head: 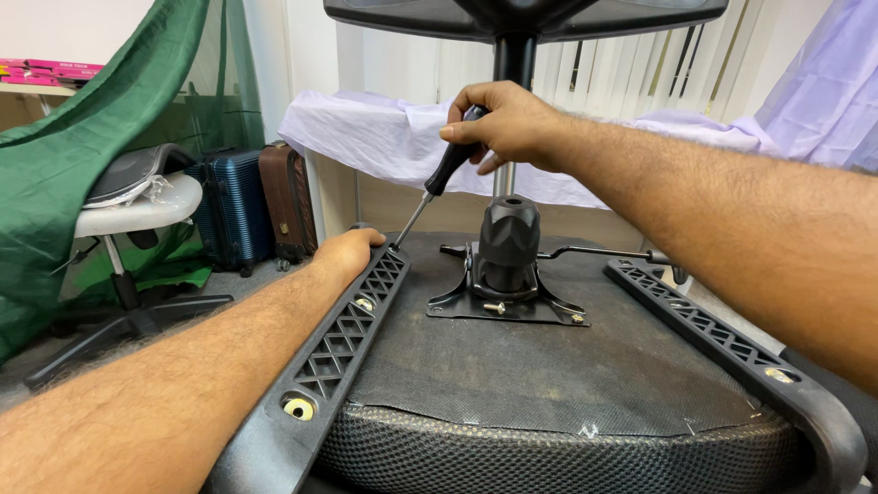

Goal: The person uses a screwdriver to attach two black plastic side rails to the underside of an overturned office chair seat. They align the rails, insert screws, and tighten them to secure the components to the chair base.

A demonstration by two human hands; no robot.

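Observation:
An office chair seat (549, 384) lies upside down in front of me, with its black metal mechanism plate (508, 297) and column in the middle. My right hand (508, 123) grips a black-handled screwdriver (437, 178), whose tip touches the far end of the left black plastic armrest bracket (343, 338). My left hand (349, 249) rests on that bracket's far end, beside the screwdriver tip. A brass screw head (299, 408) shows in the bracket's near end. The right armrest bracket (732, 343) runs along the seat's other side.
A grey and white office chair (137, 197) stands at left under a green cloth (82, 128). A blue suitcase (230, 206) and a brown one (289, 201) stand behind. A table draped in a lilac sheet (384, 137) sits ahead, before vertical blinds.

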